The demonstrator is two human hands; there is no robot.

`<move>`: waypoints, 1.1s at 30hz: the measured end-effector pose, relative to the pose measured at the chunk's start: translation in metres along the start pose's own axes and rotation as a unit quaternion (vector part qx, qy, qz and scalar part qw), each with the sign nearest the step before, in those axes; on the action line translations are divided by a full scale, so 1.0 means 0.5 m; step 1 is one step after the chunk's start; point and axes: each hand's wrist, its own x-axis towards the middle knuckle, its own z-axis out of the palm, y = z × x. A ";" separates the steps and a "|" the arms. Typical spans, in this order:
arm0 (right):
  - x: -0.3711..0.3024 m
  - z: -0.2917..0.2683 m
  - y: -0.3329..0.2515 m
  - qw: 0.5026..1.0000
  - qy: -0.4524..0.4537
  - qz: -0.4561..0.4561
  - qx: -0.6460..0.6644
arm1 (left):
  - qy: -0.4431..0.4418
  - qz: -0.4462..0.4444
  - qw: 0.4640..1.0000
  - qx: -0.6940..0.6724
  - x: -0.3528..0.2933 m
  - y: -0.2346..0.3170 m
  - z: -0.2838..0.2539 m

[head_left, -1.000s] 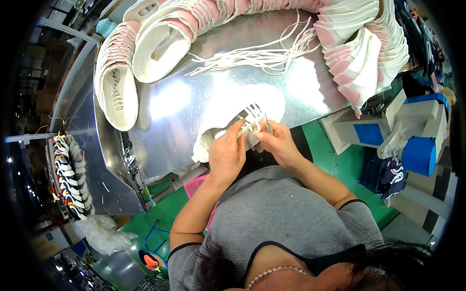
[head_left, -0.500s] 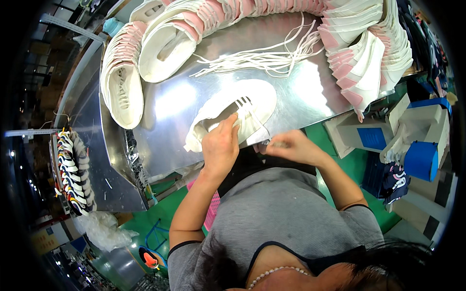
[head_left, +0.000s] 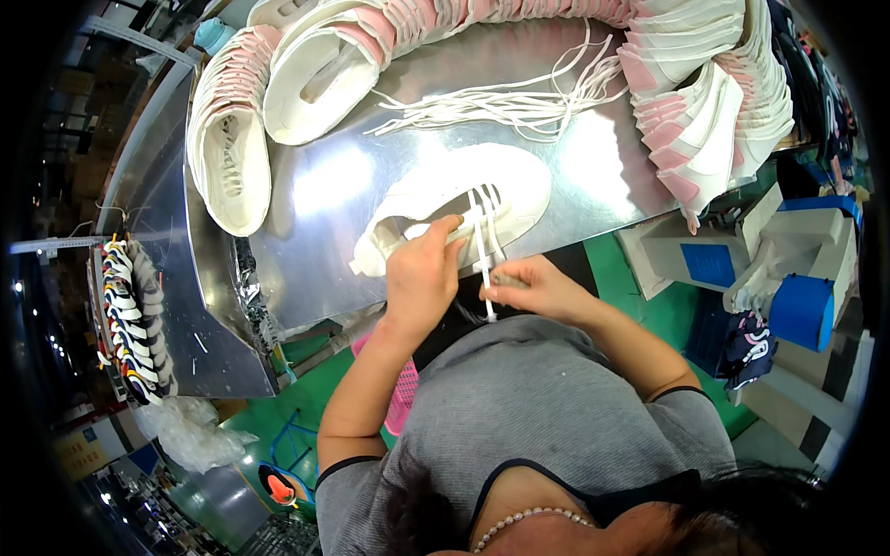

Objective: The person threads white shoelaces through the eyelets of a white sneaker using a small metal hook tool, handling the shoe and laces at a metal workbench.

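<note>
A white shoe upper (head_left: 521, 176) lies on its side near the front edge of the metal table, toe toward the right. My left hand (head_left: 419, 283) reaches over its opening, with the thumb and index finger closed on the inner edge by the eyelets. From the eyelets a white shoelace (head_left: 482, 248) runs down over the table edge toward my body. Near its lower end, my right hand (head_left: 536, 287) pinches the lace just in front of my waist.
A bundle of loose white laces (head_left: 491, 109) lies behind the upper. Nested rows of white and pink shoe uppers (head_left: 236, 176) curve round the left, back and right of the metal table (head_left: 306, 250). Cardboard boxes (head_left: 695, 250) stand at the right; a pink basket (head_left: 401, 398) is below the table.
The shoe upper has shifted slightly to the right. My right hand has moved a little toward me and left, and the lace now stretches visibly down from the eyelets.
</note>
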 end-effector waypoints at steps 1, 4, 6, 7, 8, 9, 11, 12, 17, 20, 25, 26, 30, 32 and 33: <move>-0.009 0.003 0.002 0.997 -0.006 -0.039 -0.068 | -0.021 -0.018 1.000 -0.014 0.000 -0.008 -0.002; 0.003 -0.021 -0.043 0.997 0.077 -0.024 0.008 | -0.064 -0.070 0.994 -0.051 0.008 -0.013 -0.011; 0.041 -0.028 -0.061 0.993 0.112 -0.024 -0.002 | -0.083 -0.087 0.991 -0.062 0.015 -0.019 -0.012; 0.062 -0.028 -0.068 0.988 0.141 -0.067 -0.001 | -0.082 -0.091 0.991 -0.059 0.017 -0.023 -0.013; 0.074 -0.029 -0.067 0.984 0.152 -0.089 0.000 | -0.087 -0.086 0.989 -0.078 0.018 -0.027 -0.015; 0.085 -0.030 -0.067 0.980 0.163 -0.110 0.001 | -0.090 -0.082 0.988 -0.098 0.019 -0.029 -0.016; 0.100 -0.031 -0.050 0.955 0.199 -0.203 -0.083 | -0.086 -0.088 0.985 -0.124 0.021 -0.033 -0.014; 0.103 -0.028 -0.049 0.956 0.196 -0.202 -0.081 | -0.081 -0.090 0.981 -0.152 0.021 -0.033 -0.014; 0.111 -0.011 -0.043 0.952 0.210 -0.209 -0.080 | -0.072 -0.129 0.984 -0.098 0.017 -0.022 -0.003; 0.128 -0.013 -0.025 0.912 0.234 -0.298 -0.156 | -0.073 -0.162 0.983 -0.051 0.023 -0.009 0.000; 0.060 -0.014 -0.028 0.966 0.201 -0.159 -0.034 | -0.064 -0.165 0.983 -0.042 0.022 -0.007 0.006; 0.054 -0.014 -0.017 0.960 0.212 -0.176 -0.040 | -0.065 -0.163 0.984 -0.036 0.024 -0.004 0.004; 0.044 -0.010 -0.011 0.959 0.210 -0.189 -0.002 | -0.065 -0.164 0.984 -0.010 0.022 0.001 0.004; 0.064 -0.005 -0.041 0.966 0.215 -0.132 0.060 | -0.072 -0.156 0.985 -0.008 0.023 0.000 0.001; 0.071 -0.007 -0.041 0.964 0.219 -0.136 0.061 | -0.079 -0.152 0.985 -0.008 0.022 0.001 0.001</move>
